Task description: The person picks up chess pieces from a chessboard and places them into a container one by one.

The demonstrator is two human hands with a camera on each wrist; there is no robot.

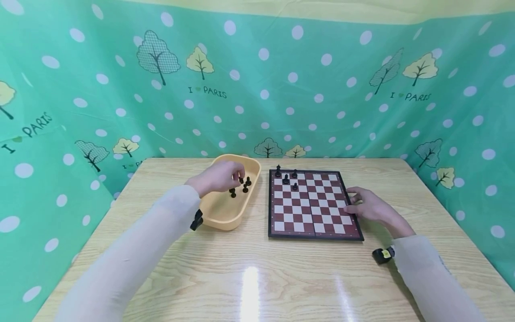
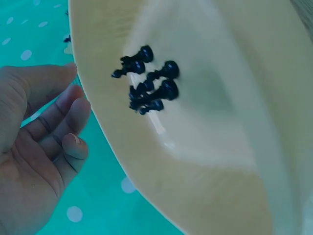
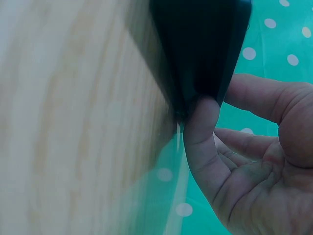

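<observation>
Green polka-dot cloth (image 1: 277,112) behind, light wood table (image 1: 297,277) below. From my end I see the left hand (image 1: 219,176) over the tan tray (image 1: 217,208), fingers loosely bent, seemingly grasping nothing; can't quite tell whether fingertips touch a piece. Black chess pieces (image 2: 168,90) sit clustered inside. Right hand (image 1: 372,205) pinches the right edge of the chessboard (image 1: 327,210), flat beside the tray, four black pieces (image 1: 286,180) standing near its far left corner.
</observation>
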